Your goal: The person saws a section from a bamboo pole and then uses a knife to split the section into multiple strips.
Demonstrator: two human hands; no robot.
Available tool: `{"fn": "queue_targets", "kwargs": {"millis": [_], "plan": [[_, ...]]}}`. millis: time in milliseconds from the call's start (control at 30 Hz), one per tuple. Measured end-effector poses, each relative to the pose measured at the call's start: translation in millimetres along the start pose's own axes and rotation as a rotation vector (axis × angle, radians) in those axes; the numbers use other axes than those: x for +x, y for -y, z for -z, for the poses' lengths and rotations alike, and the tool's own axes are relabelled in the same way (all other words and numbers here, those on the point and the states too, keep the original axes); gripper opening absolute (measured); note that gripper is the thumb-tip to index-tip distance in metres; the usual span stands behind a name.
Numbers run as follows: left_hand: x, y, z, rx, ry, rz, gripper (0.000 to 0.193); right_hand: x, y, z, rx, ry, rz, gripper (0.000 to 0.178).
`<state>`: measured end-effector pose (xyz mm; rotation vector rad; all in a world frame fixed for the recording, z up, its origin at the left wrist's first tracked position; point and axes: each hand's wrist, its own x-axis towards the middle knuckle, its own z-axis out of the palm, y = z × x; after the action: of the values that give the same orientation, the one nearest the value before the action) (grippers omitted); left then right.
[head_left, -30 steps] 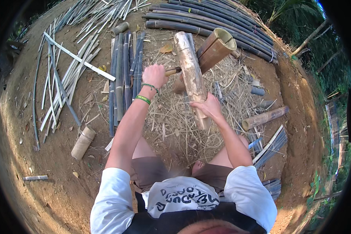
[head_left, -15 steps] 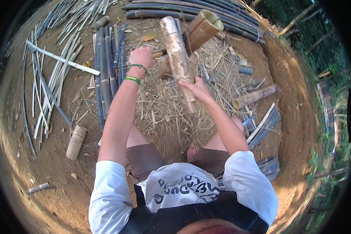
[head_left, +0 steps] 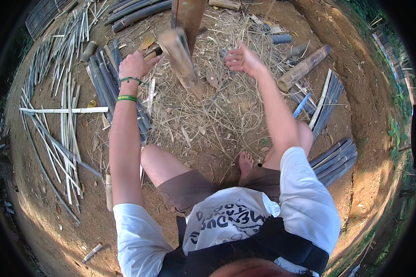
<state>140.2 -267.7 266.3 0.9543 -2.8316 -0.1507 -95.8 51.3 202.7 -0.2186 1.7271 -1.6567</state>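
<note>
The left hand (head_left: 136, 66) reaches forward, fingers clamped around a wooden handle (head_left: 152, 55). The right hand (head_left: 246, 60) is raised, fingers apart, well away from the blurred, tilted log (head_left: 180, 57) between the hands. Dark bamboo slats (head_left: 107, 79) border the left wrist; open ground strewn with shavings (head_left: 217, 122) stretches between the forearms; a bamboo tube (head_left: 305, 68) lies rightward.

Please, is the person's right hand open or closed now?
Open: the right hand shows fingers and thumb apart, with nothing held between them.
</note>
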Motion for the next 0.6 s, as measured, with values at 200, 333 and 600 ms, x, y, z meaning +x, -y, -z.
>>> {"fn": "queue_targets", "kwargs": {"millis": [200,333,600], "plan": [[14,0,-10,-0.004,-0.014,-0.003,0.078,40,-22,77,-0.942,-1.092,0.175,0.109],[19,23,-22,0.008,-0.019,0.034,0.082,3,-129,14,-0.668,-0.487,0.494,0.091],[41,38,-4,0.138,-0.045,0.021,0.086,-48,-283,-177,-1.577,0.605,0.711,0.090]]}}
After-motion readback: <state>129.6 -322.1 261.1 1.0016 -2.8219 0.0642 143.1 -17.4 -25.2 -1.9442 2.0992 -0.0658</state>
